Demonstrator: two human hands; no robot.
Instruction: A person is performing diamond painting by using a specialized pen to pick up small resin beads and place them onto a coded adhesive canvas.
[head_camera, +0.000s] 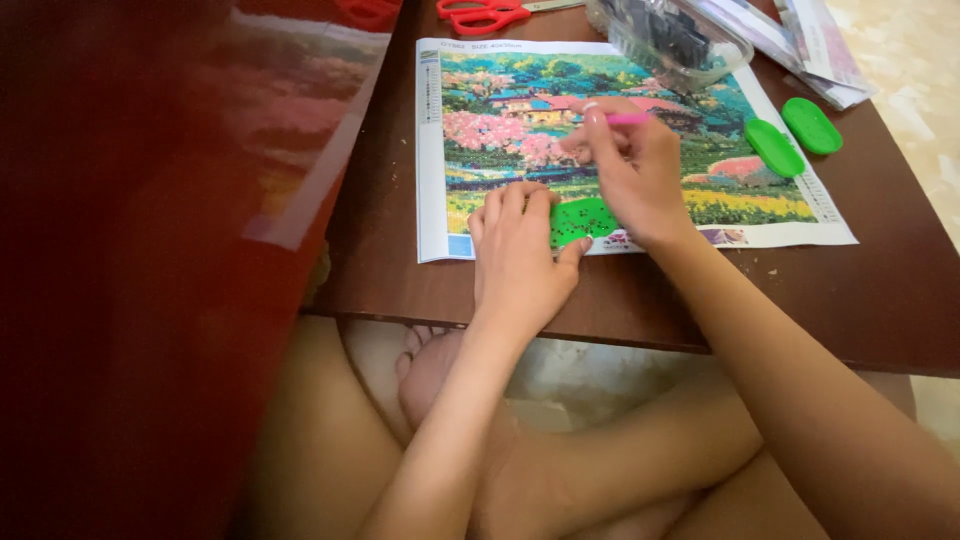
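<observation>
Dark brown wooden table (400, 250), low, person seated on floor with bare legs beneath. On it a colourful diamond-painting canvas (620, 120) showing a landscape. Left hand (515, 255) lies flat, fingers extended and together, pressing the near edge of a green bead tray (585, 218) that sits on the canvas's lower border; nothing gripped. Right hand (630, 170) hovers just above the tray, fingers pinched closed around a pink applicator pen (625, 119). Two more green trays (790, 138) rest at the canvas's right side. Red scissors (485, 15) and a clear plastic container (675, 40) at far edge. Red cloth (120, 250) fills the left.
</observation>
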